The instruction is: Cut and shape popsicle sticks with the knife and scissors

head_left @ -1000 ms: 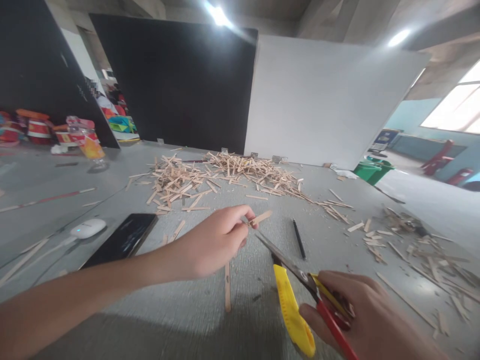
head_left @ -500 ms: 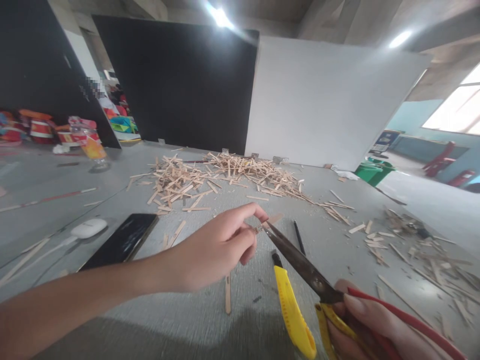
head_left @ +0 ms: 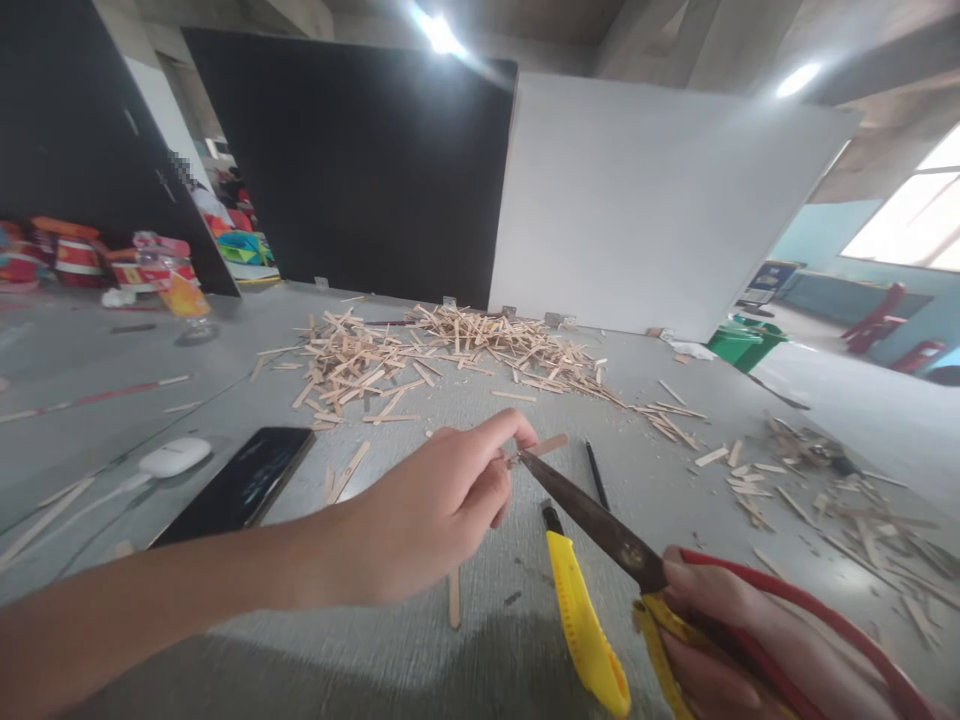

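Observation:
My left hand (head_left: 442,490) pinches a flat wooden stick (head_left: 553,445) between thumb and forefinger, its rounded end sticking out to the right. My right hand (head_left: 757,630) grips scissors (head_left: 600,522) by their red and yellow handles. The dark blades look nearly closed, and their tips are at the stick beside my left fingertips; whether they touch the wood I cannot tell. Beneath the scissors lies a yellow utility knife (head_left: 585,620), with a thin black pen-like rod (head_left: 597,472) beyond it. Another wooden stick (head_left: 454,598) lies partly hidden under my left hand.
A heap of wooden sticks (head_left: 352,360) spreads across the back of the table, with cut pieces (head_left: 750,490) at the right. On the left are a phone (head_left: 236,485), a white earbud case (head_left: 176,457) with a cable, and a bottle (head_left: 184,300). Black and white panels (head_left: 637,200) stand behind.
The scissors have tilted slightly, their tips shifting left and down toward my left fingers. More of the held stick now shows beyond the blades. My left hand has barely moved.

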A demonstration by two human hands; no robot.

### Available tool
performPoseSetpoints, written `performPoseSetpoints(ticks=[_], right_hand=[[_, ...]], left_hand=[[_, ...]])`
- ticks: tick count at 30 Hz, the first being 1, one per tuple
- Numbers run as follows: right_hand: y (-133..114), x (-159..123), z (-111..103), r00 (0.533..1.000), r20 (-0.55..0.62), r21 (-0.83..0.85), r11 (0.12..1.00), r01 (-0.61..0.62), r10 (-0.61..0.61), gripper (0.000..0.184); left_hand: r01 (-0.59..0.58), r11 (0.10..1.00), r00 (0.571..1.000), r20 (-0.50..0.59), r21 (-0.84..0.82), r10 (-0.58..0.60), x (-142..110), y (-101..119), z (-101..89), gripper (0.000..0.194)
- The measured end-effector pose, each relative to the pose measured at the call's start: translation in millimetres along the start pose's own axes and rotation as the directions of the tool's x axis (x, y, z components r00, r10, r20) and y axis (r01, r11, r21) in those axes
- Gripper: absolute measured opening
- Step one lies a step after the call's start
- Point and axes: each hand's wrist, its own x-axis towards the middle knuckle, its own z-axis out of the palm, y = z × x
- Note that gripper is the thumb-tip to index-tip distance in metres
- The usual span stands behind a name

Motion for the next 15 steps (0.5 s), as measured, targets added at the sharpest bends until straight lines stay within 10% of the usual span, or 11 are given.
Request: performPoseSetpoints(ticks=[4,11,15], right_hand=[[-8.8,13.3,-1.6,0.973,0.162,0.156,0.969,-0.192,0.167,0.069],[1.2,15.5,-9.3,0.975,-0.201,-0.210,0.968,-0.141,0.098,0.063],[-7.0,12.5,3.5,0.882,-0.407,-0.792,0.573,-0.210,-0.239,0.054]], left_hand=[[-0.002,0.998,1.000,0.029,0.067,0.000,4.7,-9.4,-1.1,0.023],[0.007,0.986,1.000,0.023,0.166,-0.011,14.8,-28.2,0.5,0.024],[0.029,0.992,1.000,-0.004,0.126,-0.029,16.3,-32.7,-3.1,0.018]])
